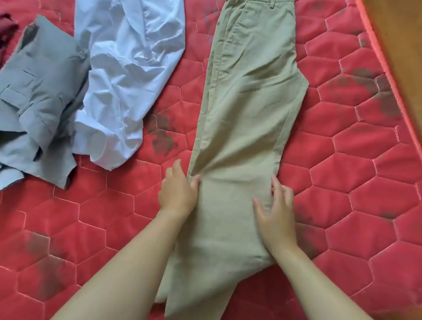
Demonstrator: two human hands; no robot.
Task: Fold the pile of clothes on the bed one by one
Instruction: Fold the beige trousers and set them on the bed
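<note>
The beige trousers (247, 125) lie flat on the red quilted mattress (348, 155), nearer its right edge. Their long axis runs from the person to the far edge, with the waistband at the far end and the leg ends near the person. The cloth is smooth woven cotton.

The left hand (177, 192) has its thumb on the left edge of the trousers, and I cannot tell if it pinches. The right hand (276, 215) rests on the trousers with spread, straight fingers.

A crumpled pale blue shirt (130, 67) lies toward the far left.
</note>
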